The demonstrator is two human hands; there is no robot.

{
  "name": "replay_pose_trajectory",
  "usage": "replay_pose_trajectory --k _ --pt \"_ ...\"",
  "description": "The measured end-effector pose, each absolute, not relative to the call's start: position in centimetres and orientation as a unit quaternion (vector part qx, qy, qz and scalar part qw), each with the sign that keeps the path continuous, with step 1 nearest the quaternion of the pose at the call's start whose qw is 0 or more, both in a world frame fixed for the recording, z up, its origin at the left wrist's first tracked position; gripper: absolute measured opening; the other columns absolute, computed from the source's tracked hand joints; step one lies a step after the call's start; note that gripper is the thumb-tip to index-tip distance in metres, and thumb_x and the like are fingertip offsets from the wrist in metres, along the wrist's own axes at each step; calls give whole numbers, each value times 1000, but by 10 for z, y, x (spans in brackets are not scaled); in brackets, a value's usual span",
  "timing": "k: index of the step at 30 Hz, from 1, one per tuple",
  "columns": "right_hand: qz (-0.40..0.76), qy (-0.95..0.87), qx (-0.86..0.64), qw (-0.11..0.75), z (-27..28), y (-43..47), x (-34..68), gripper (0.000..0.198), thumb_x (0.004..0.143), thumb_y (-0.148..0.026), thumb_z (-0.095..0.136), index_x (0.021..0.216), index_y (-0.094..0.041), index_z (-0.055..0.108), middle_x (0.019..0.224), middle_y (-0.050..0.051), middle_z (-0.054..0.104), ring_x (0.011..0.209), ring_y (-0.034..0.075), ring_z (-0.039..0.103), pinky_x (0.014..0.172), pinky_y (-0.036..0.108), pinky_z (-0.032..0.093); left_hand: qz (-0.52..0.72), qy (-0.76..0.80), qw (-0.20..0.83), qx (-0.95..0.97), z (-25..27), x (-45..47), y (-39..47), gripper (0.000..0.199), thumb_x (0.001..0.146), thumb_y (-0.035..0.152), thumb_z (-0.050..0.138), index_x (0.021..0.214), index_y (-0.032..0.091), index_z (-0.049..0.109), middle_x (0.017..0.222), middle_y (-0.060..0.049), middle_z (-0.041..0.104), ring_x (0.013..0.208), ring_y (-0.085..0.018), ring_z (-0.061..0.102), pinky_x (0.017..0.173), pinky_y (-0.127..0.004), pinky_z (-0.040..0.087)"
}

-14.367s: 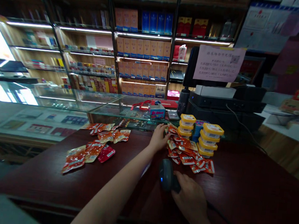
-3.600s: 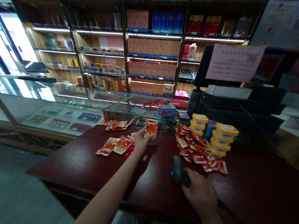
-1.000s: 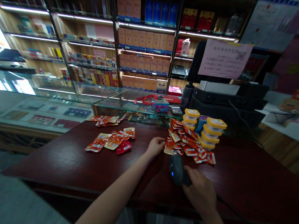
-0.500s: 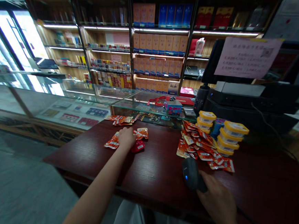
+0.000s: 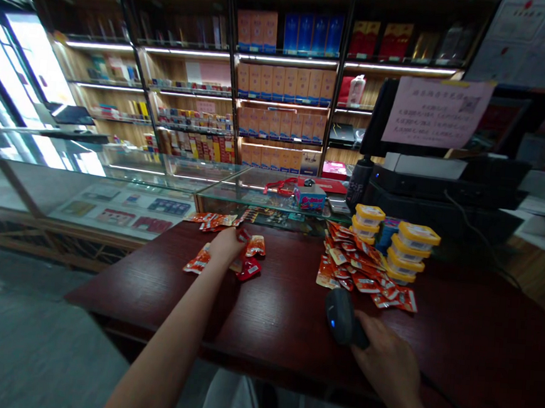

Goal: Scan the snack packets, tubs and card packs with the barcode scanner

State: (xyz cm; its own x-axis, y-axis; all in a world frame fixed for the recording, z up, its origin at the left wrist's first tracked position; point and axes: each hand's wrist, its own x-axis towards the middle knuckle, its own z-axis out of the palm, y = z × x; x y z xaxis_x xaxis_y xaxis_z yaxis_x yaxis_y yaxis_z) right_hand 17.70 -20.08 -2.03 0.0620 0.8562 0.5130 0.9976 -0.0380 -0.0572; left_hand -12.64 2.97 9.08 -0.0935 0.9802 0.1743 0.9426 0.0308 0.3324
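My left hand is closed on a small red snack packet, whose end shows past the fingers; the rest of it is hidden. Around that hand lie more packets: an orange one on its left, another orange one and a red one on its right. Behind it is a small pile of snack packets. My right hand grips a black barcode scanner with a lit blue light, above the dark wooden counter. A bigger heap of orange packets lies beyond the scanner.
Yellow-lidded tubs stand stacked behind the heap, with a shorter stack beside them. A monitor with a paper sign rises at the right. A glass display case adjoins the counter, holding a small colourful box on top.
My left hand has lifted a little and shifted left, and a red packet now shows at its fingertips. The scanner stays in my right hand. The whole view has shifted slightly.
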Motion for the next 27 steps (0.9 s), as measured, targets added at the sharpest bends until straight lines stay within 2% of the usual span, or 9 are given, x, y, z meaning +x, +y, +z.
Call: replay_pose_trajectory --k 3,5,8,11,16,22,25,27 --pt "-167 -661 -704 199 -20 -201 176 35 79 -19 51 114 -23 57 103 4 69 87 21 66 71 30 47 284 666 168 669 102 -114 29 14 64 29 67 71 17 67 70 -9 68 79 -28 66 68 -30 47" --pt "-159 -661 -706 199 -20 -200 176 35 79 -19 52 114 -23 57 104 5 69 89 21 66 72 30 47 383 601 305 632 100 -98 27 16 62 27 69 73 16 65 63 -4 65 66 -22 65 62 -28 48" --pt "-150 -659 -710 197 -19 -199 176 36 79 -17 51 115 -21 57 104 6 69 90 22 66 73 31 48 479 502 525 493 83 -66 21 25 62 22 70 84 18 59 66 -1 64 53 -14 60 57 -28 51" --pt "-150 -658 -710 202 -19 -198 175 37 78 -17 51 115 -21 58 104 5 70 89 21 66 74 31 48 497 430 639 401 57 -36 12 35 58 19 75 86 18 54 75 -2 66 59 -14 64 61 -30 55" --pt "-162 -659 -708 196 -19 -198 175 41 75 -15 52 115 -21 58 107 6 69 91 22 66 75 31 49 538 358 670 365 25 -8 1 44 52 15 77 87 19 50 82 -2 67 68 -17 68 65 -33 57" --pt "-129 -655 -717 198 -6 -199 170 39 75 -14 51 113 -21 60 106 5 70 89 21 66 74 30 49 573 377 569 454 12 -5 -2 27 56 28 76 71 15 58 61 2 62 51 -10 58 51 -21 48" --pt "-80 -630 -733 244 9 -196 164 35 76 -20 54 110 -24 62 102 5 71 86 22 68 71 31 49 563 379 555 480 9 -7 -4 27 60 35 75 71 13 62 61 0 64 52 -11 58 51 -21 47" --pt "-20 -594 -744 305 21 -193 158 32 77 -29 57 108 -25 63 96 4 72 84 24 68 69 32 49 567 371 556 482 8 -6 -6 30 61 35 75 77 13 64 69 -3 68 59 -13 62 55 -23 48"
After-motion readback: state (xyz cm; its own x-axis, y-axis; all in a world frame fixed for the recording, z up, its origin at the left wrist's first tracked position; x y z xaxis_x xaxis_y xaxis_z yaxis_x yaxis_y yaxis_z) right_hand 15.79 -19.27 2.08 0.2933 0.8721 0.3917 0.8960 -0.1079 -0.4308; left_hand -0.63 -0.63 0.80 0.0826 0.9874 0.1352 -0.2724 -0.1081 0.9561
